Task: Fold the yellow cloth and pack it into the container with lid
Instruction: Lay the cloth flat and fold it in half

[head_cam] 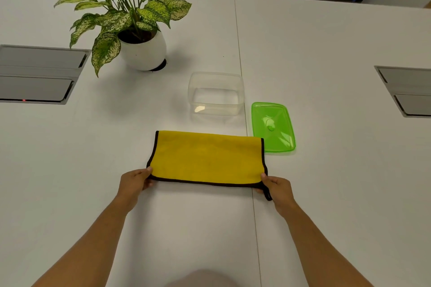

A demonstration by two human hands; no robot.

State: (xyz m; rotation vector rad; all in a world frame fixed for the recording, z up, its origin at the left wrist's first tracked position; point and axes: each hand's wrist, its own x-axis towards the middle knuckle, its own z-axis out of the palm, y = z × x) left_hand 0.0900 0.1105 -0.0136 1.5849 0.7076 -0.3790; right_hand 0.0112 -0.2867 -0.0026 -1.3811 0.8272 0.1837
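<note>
The yellow cloth (206,157) with black trim lies folded in half on the white table, its long side running left to right. My left hand (134,182) pinches its near left corner. At the near right corner my right hand (277,187) grips the cloth, and a black loop hangs below the fingers. Behind the cloth stands the clear plastic container (216,77), open and with nothing in it. Its green lid (272,127) rests flat on the table to the right of the container, just beyond the cloth's far right corner.
A potted plant (140,51) in a white pot stands at the back left. Grey cable hatches (39,74) (408,91) are set into the table at both sides. A seam (242,77) runs down the table. Dark chairs stand behind the far edge.
</note>
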